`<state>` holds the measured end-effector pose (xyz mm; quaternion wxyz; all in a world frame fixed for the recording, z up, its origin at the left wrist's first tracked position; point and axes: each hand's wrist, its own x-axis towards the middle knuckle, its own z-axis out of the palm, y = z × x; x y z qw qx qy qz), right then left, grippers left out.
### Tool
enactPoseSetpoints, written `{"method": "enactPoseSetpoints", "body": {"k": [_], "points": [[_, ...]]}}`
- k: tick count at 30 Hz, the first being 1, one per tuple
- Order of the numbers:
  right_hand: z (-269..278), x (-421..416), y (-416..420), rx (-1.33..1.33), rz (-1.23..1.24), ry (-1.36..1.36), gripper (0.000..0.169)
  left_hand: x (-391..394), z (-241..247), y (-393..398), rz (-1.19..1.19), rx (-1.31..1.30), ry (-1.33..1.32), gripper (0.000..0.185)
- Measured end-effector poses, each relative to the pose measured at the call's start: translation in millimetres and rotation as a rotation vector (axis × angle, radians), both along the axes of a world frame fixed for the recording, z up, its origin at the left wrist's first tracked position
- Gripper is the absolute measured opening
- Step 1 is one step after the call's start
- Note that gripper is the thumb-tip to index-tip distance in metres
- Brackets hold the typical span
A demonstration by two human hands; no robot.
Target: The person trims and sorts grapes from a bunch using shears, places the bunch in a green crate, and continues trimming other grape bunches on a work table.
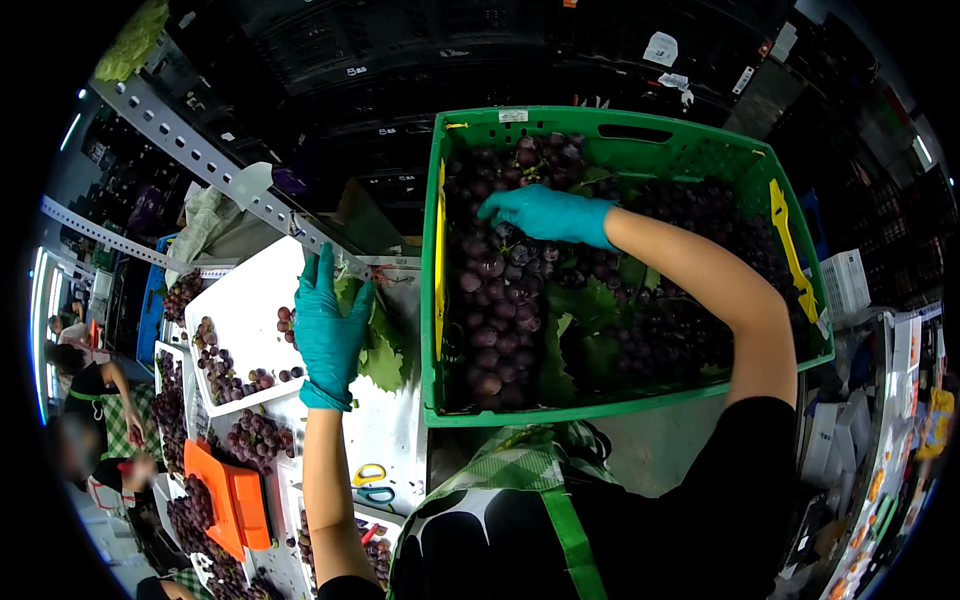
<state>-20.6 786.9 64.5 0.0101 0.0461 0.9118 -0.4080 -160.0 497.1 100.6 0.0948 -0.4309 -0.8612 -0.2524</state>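
A green plastic crate (pixel 622 414) stands before me, filled with bunches of dark grapes (pixel 499 322) and some green grape leaves (pixel 592 304). My right hand (pixel 551 215), in a teal glove, reaches into its left part, fingers bent down on the grapes; whether they grip a bunch I cannot tell. My left hand (pixel 330 326), gloved alike, is left of the crate with fingers spread, over the right edge of a white foam tray (pixel 247 289). That tray holds some loose and bunched grapes (pixel 225 375). More leaves (pixel 382 352) lie just right of my left hand.
Yellow-handled scissors (pixel 369 474) and teal-handled scissors (pixel 375 495) lie on the metal table. An orange scale (pixel 232 495) stands among grape bunches at lower left. A perforated metal bar (pixel 202 161) crosses the upper left. Stacked black crates (pixel 480 82) rise behind. Other people work at far left.
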Motion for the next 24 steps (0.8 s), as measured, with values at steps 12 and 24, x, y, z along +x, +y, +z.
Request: {"method": "enactPoseSetpoints", "body": {"k": [12, 24], "points": [[11.7, -35.4, 19.2, 0.451, 0.361, -0.436, 0.039, 49.3, 10.3, -53.3, -0.150, 0.164, -0.272, 0.055], [125.1, 80.3, -104.4, 0.950, 0.496, 0.394, 0.025, 59.7, 16.7, -66.8, -0.151, 0.230, -0.347, 0.046]]}}
